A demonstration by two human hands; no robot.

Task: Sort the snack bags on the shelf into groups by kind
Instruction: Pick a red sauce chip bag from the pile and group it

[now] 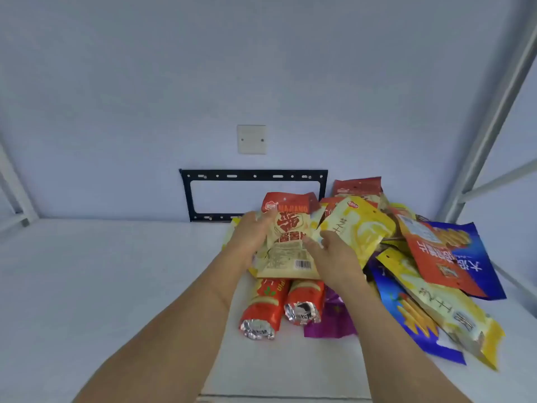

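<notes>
A heap of snack bags lies on the right half of the white shelf (116,271). My left hand (250,237) grips the left edge of a red-and-cream bag (290,228) held up over the heap. Beside it my right hand (334,254) holds the bag's right edge, touching a yellow bag (366,231). Below the hands lie two red tube packs with foil ends (264,309) and a purple bag (331,318). Farther right lie a red-and-blue bag (447,254), a long yellow bag (444,309) and a blue bag (412,318). Another red bag (357,186) leans against the wall.
A black metal bracket (252,175) and a white wall plate (251,139) sit on the back wall. White shelf posts stand at the right (494,117) and far left (14,187). The bare shelf board extends left of the heap.
</notes>
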